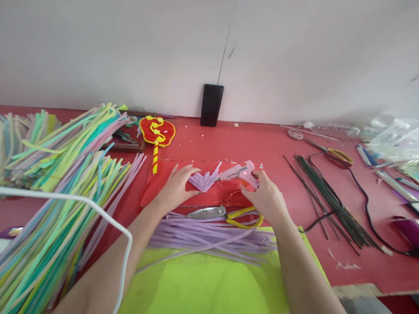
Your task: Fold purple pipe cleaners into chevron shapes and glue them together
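A small lilac V shape made of pipe cleaners (204, 180) lies on a red board (155, 188). My left hand (178, 186) is at its left edge, with thumb and fingertips around that side. My right hand (267, 196) is closed at the handle of a pink hot glue gun (236, 171). The gun lies nearly level, its nozzle pointing left and touching or almost touching the V's right arm. Just below, yellow-handled scissors (207, 213) rest on a pile of loose lilac pipe cleaners (213, 236).
Bundles of coloured pipe cleaners (73, 183) fill the left, crossed by a white cable (92, 205). A red and yellow fan-shaped ornament (166, 132) and an upright phone (212, 105) are behind. Dark stems (327, 197), more scissors (339, 156) and a black cord (364, 205) lie right.
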Action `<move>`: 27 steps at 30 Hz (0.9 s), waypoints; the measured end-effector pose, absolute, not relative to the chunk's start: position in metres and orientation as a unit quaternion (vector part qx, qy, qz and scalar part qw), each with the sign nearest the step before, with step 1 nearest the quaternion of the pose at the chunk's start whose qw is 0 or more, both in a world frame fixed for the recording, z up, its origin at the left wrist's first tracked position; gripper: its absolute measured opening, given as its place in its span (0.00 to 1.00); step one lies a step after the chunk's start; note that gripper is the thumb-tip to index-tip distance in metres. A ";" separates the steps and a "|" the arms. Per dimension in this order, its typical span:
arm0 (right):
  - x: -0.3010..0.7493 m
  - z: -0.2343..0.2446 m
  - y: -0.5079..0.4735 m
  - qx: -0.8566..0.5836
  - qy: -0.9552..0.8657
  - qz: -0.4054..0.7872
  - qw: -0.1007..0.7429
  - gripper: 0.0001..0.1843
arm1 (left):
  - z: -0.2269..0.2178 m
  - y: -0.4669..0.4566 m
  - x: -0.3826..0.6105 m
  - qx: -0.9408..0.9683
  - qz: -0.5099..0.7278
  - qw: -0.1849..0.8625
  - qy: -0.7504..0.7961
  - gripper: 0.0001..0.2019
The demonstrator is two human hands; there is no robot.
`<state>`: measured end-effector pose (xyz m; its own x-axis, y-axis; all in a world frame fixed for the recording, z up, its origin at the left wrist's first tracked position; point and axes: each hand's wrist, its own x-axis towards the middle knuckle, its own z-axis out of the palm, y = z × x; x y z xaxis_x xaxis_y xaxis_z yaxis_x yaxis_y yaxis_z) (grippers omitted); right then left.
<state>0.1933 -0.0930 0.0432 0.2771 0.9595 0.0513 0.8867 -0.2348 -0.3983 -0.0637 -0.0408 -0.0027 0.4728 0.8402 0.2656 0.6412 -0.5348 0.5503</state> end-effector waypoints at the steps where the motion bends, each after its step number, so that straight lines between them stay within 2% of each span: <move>1: 0.194 0.043 -0.093 -0.783 -0.589 0.102 0.173 0.20 | -0.003 -0.041 -0.066 0.836 0.265 0.184 0.444 0.25; 5: 0.197 0.041 -0.091 -0.790 -0.581 0.101 0.167 0.21 | -0.003 -0.041 -0.069 0.837 0.279 0.157 0.445 0.20; 18: 0.201 0.035 -0.090 -0.794 -0.566 0.104 0.194 0.23 | 0.005 -0.048 -0.063 0.872 0.254 0.094 0.408 0.13; 22: 0.215 0.023 -0.084 -0.813 -0.532 0.074 0.227 0.25 | 0.003 -0.047 -0.064 0.873 0.255 0.084 0.408 0.10; 27: 0.233 0.010 -0.076 -0.837 -0.504 0.046 0.209 0.27 | 0.002 -0.047 -0.064 0.875 0.255 0.095 0.401 0.07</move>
